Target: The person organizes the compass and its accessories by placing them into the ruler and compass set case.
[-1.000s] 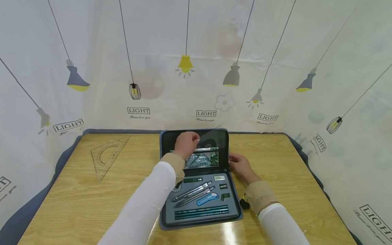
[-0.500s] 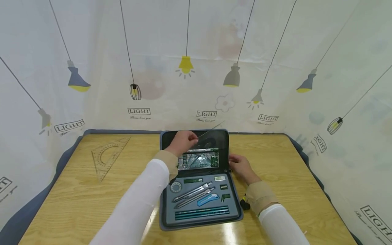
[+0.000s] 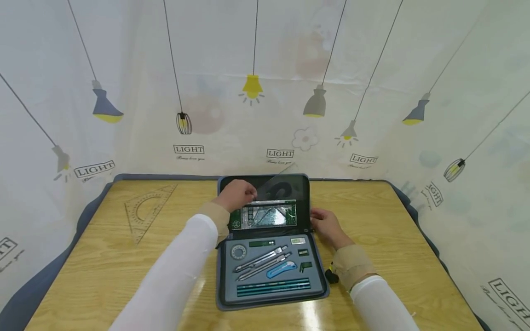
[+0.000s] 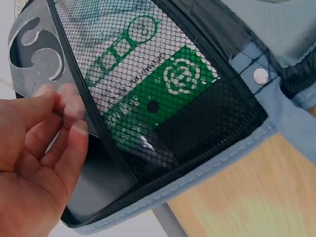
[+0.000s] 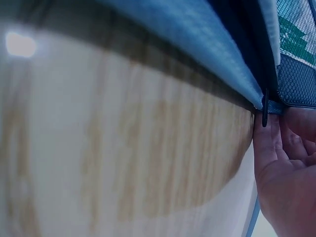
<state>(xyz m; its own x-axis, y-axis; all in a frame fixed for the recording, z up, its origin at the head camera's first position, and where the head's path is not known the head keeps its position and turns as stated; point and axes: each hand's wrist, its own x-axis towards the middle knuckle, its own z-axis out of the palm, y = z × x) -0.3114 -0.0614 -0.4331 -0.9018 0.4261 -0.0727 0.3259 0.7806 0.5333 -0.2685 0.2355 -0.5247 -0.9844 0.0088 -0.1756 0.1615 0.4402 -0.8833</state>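
Observation:
A blue zip case (image 3: 228, 294) lies unfolded on the table, its dark lid (image 3: 305, 186) leaning up at the back. My left hand (image 3: 237, 195) pinches a clear plastic set square (image 4: 29, 76) with curved cut-outs between thumb and fingertips. The set square stands in front of the upper lid, by the top of a mesh pocket (image 4: 106, 96). Behind the mesh is a green-and-silver packet (image 3: 269, 216). My right hand (image 3: 327, 226) holds the lid's right edge near the hinge, thumb on the inner side; some fingers are hidden in the right wrist view.
The case's grey foam holds a round dial (image 3: 238, 252), two compasses (image 3: 262, 259), a blue cutter (image 3: 281, 270), pencils (image 3: 273, 287) and an eraser (image 3: 297, 241). A clear triangular protractor (image 3: 131, 209) lies on the wooden table (image 3: 95, 257) at left. A printed cloth (image 3: 232, 59) hangs behind.
My left hand has moved left and slightly down with the set square. More of the packet and the round dial now show. The right hand stays at the lid's edge.

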